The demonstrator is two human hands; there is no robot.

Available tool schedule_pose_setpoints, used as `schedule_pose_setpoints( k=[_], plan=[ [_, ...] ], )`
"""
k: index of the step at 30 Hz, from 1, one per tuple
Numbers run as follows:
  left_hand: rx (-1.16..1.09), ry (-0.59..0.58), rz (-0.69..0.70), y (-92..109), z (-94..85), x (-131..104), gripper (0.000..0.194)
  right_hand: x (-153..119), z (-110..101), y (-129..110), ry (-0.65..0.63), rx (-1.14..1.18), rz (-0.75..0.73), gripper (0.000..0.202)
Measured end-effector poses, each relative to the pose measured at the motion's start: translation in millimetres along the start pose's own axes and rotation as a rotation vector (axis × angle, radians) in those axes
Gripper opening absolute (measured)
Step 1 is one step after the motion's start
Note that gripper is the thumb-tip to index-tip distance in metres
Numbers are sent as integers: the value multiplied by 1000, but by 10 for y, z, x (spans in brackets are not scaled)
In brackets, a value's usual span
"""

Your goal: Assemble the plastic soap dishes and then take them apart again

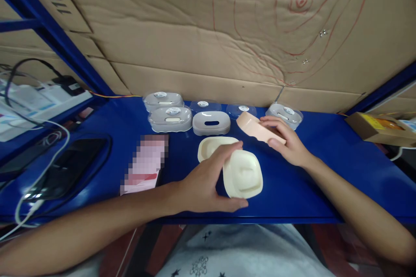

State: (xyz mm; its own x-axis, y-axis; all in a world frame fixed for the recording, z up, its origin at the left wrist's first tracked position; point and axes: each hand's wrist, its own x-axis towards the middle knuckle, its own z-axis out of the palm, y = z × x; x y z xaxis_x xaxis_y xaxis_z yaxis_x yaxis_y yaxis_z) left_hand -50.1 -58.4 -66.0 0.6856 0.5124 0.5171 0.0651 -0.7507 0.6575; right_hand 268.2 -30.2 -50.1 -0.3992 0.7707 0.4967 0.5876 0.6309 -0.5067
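Observation:
My left hand (208, 181) holds a cream plastic dish (245, 175) near the table's front edge, thumb at its near end and fingers at its far end. The dish is tilted with its recessed side facing me. Just behind my left fingers lies a second cream dish (211, 145), partly hidden by them. Farther right, my right hand (286, 138) grips a peach plastic piece (255, 126) by its right end, tilted above the table. A pale grey oval piece (211, 123) with a dark slot stands between the two hands, farther back.
Clear lidded boxes (170, 120) with round stickers and loose clear lids (241, 110) line the back of the blue table (292, 190). A phone (146, 162) lies left of my hand. Cables and a black device (69, 166) fill the left side; a cardboard box (380, 127) sits right.

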Motion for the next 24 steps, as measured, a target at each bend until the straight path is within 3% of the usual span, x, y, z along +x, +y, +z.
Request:
schedule_pose_setpoints(
  k=[3,6,10,15,19,24],
  plan=[
    [67,-103,215,17,36,-23,109,21,14,286,-75,-200,7,41],
    [213,-142,426,38,66,-52,96,23,77,463,-126,-230,2,38],
    [403,-169,540,64,47,-46,77,-2,145,490,-159,-284,16,39],
    [531,-146,485,43,3,-11,77,-47,245,429,-180,-403,101,45],
    [568,-144,403,17,21,-30,84,-31,284,356,-217,-256,62,59],
    [412,-58,201,22,30,-35,94,-11,150,14,-108,-99,-41,58]
  ],
)
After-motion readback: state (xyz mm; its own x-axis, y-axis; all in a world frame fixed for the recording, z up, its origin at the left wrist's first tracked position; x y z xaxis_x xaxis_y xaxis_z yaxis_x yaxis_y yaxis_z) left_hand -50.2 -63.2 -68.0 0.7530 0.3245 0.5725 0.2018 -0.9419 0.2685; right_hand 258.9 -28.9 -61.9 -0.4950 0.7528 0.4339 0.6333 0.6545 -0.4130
